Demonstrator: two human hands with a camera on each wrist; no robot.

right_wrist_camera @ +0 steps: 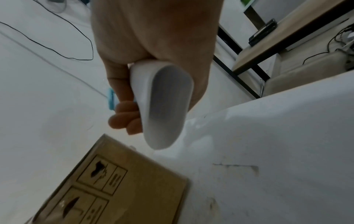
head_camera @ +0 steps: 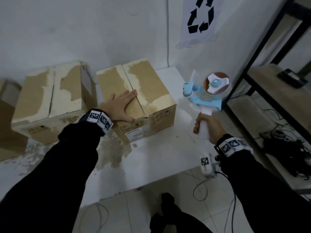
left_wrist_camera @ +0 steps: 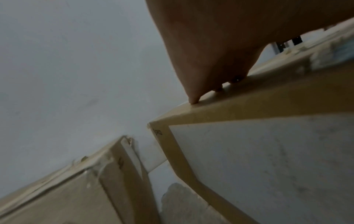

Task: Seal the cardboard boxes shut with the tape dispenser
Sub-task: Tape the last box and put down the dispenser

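Observation:
A brown cardboard box (head_camera: 151,84) with torn, pale patches stands on the white table (head_camera: 159,152), its top flaps meeting at a centre seam. My left hand (head_camera: 121,105) lies flat on the near part of its top, fingers straight across the seam; the left wrist view shows fingertips (left_wrist_camera: 193,101) on the box edge (left_wrist_camera: 249,106). My right hand (head_camera: 207,128) grips the white handle of a blue tape dispenser (head_camera: 207,93), held upright in the air to the right of the box. The handle's butt (right_wrist_camera: 164,106) fills the right wrist view above the box corner (right_wrist_camera: 124,189).
A second cardboard box (head_camera: 50,98) stands left of the first, a third (head_camera: 8,115) at the far left. A black-framed wooden shelf (head_camera: 277,98) with cables is on the right. White wall (head_camera: 84,31) behind, a recycling poster (head_camera: 200,17) on it.

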